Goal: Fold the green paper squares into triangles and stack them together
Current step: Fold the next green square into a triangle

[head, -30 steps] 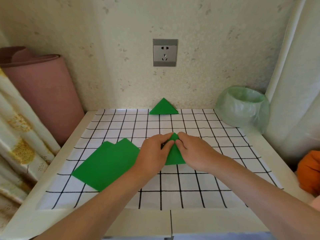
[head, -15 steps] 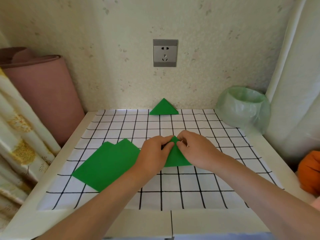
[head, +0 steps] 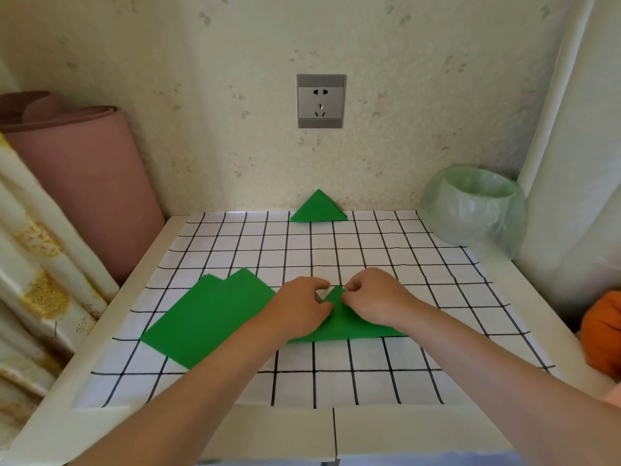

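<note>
Thin green paper triangle, part-creased [head: 349,326], flat on white black-gridded sheet [head: 369,250] near the middle of the table, long edge toward the wearer, apex away. Right hand [head: 376,297]: fingertips curled and closed on the apex, pinching the layers together. Left hand [head: 300,307]: over the left slope, thumb down on the paper, fingers loosely bent; true pinch or mere pressure not possible to tell.

Likely faults from here, by judgement:
- Corner drift under a slackened apex pinch, giving mismatched edges and a skewed crease.
- Sliding of slick paper over the smooth sheet under one-sided pressure.
- A soft, springy fold from too light a rub along the long edge.
- Scattering of the fanned pile of flat green paper squares [head: 208,314], just beside the left wrist, by a careless forearm sweep.

Finished green paper triangle [head: 319,208] at the sheet's far edge by the speckled wall, well apart from the work; flat or leaning, unclear.

Paper matte, crisp-edged, evenly coloured. Sheet smooth, faintly rippled. At the sides: thick rolled pink mat [head: 84,183], soft-looking; round bin lined with crinkled translucent pale-green bag [head: 477,210]; hard grey wall socket [head: 321,100].
</note>
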`<state>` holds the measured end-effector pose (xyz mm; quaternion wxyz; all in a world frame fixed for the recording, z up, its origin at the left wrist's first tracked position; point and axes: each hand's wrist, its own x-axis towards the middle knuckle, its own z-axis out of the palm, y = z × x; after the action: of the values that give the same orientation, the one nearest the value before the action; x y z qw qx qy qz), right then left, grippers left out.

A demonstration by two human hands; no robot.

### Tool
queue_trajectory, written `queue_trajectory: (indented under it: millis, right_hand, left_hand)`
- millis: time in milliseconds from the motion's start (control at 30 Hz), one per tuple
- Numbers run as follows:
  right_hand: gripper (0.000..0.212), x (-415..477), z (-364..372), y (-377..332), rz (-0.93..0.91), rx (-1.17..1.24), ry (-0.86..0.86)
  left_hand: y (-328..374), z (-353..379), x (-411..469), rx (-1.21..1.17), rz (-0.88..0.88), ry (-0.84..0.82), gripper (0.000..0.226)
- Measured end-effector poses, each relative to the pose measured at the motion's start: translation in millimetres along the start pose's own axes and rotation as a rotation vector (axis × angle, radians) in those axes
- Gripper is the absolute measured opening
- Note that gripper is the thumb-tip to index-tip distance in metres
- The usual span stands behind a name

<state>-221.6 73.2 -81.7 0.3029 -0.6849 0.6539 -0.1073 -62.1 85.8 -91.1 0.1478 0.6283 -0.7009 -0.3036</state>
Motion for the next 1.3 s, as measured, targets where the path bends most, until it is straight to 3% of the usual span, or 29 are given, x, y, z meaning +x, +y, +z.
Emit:
queue_trajectory:
  millis: [100,267,467,600,733,933,1100,1300]
  right_hand:
    - [0.028,-1,6,-3,-0.015,-0.137,0.028]
    - [0.019,-3,12,-4,-0.046,-0.252,0.071]
    - [0.010,-7,16,-3,-0.116,-0.359,0.169]
    - [0.026,-9,13,3,-0.242,-0.408,0.288]
    - [0.015,-12,9,8,-0.357,-0.454,0.202]
    - [0.017,-12,6,9,-0.333,-0.406,0.162]
    - [0.019,-13,8,7,-0.297,-0.418,0.173]
    - [0.020,-17,14,10,-0.284,-0.417,0.218]
  left_hand:
    - [1,0,0,0.144,0.019,0.009,0.052]
    - [2,6,-2,0.317,0.038,0.107,0.043]
    - [-1,7,1,0.186,0.151,0.142,0.028]
    - [-2,7,2,0.158,0.179,0.139,0.025]
    - [-4,8,0,0.116,0.189,0.186,0.040]
    - [-3,7,-4,0.225,0.342,0.161,0.008]
    - [-3,7,-16,0.255,0.462,0.052,0.016]
    - [-11,26,-31,0.339,0.557,0.074,0.031]
